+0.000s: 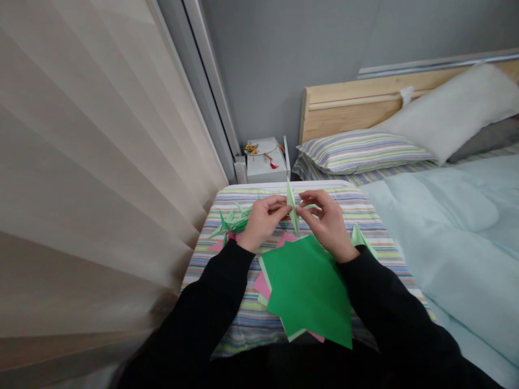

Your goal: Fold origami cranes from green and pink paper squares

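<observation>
My left hand (263, 219) and my right hand (327, 220) pinch a light green folded paper piece (292, 208) between them, held upright above a striped cloth surface (365, 216). Both hands have their fingers closed on it. Just below my hands lies a stack of paper sheets (308, 286) with a dark green sheet on top and pink and pale green sheets under it. A pile of finished green folded paper figures (233, 221) lies left of my left hand. Another light green folded piece (360, 237) sits beside my right wrist.
A pleated beige blind (89, 178) fills the left side. A white box (265, 159) stands behind the striped surface. To the right is a bed with a pale blue cover (454, 237), a striped pillow (360, 151), a white pillow (454, 111) and a wooden headboard (344, 108).
</observation>
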Action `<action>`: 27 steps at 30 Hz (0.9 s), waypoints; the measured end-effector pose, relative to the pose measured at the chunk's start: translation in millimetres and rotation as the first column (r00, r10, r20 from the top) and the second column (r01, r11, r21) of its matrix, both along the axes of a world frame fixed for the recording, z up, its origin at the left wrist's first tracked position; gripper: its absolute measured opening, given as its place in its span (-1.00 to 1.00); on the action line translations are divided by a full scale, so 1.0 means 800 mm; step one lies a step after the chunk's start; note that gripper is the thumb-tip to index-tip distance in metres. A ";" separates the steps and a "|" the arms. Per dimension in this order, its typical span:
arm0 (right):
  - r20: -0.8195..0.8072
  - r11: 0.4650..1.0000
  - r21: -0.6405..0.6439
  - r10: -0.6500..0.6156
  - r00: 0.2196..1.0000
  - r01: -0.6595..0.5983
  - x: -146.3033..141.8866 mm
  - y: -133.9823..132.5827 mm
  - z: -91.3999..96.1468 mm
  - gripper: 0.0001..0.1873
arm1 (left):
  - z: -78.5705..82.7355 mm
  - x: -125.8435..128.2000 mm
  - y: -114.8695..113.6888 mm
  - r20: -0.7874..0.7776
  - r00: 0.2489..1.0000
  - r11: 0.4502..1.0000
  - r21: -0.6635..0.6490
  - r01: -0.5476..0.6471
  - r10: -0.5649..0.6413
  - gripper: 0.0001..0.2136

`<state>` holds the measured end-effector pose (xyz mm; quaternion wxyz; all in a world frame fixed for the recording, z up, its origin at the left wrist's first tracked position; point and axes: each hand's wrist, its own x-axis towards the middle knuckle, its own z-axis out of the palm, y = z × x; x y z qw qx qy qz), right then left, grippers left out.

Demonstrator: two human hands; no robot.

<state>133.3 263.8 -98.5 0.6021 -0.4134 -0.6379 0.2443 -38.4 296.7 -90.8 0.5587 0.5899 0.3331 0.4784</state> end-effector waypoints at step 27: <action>-0.257 0.974 -0.193 0.068 0.964 -0.121 -0.002 0.006 -0.005 -0.81 | -0.004 0.006 -0.007 -0.078 0.996 0.995 0.091 -0.030 0.037 -0.79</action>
